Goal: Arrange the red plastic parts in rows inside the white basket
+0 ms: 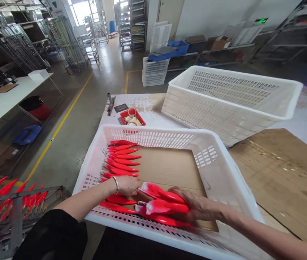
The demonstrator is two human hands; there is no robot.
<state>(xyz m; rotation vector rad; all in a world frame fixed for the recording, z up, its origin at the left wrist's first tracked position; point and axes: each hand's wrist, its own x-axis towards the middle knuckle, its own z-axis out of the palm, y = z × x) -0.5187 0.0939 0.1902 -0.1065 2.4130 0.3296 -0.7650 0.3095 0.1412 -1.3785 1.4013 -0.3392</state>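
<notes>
Workshop floor with racks and shelving fills the background, and a bench [278,173] carries the work at the centre of the frame. At the lower centre, the left hand [128,185] is laid flat, fingers half curled, on red pieces at the near end of a row, without a clear grasp being shown. To its right, the right hand [197,206] is closed loosely around a bundle of red pieces [164,207], blurred. Both are inside a white crate [224,180] lined with cardboard [167,164]. One row of red pieces [121,159] is already laid along the crate's left side; most of the cardboard is judged yet to be covered. More red pieces are seen on a rack [12,202] at lower left. A second white crate [232,97] stands at upper right.
</notes>
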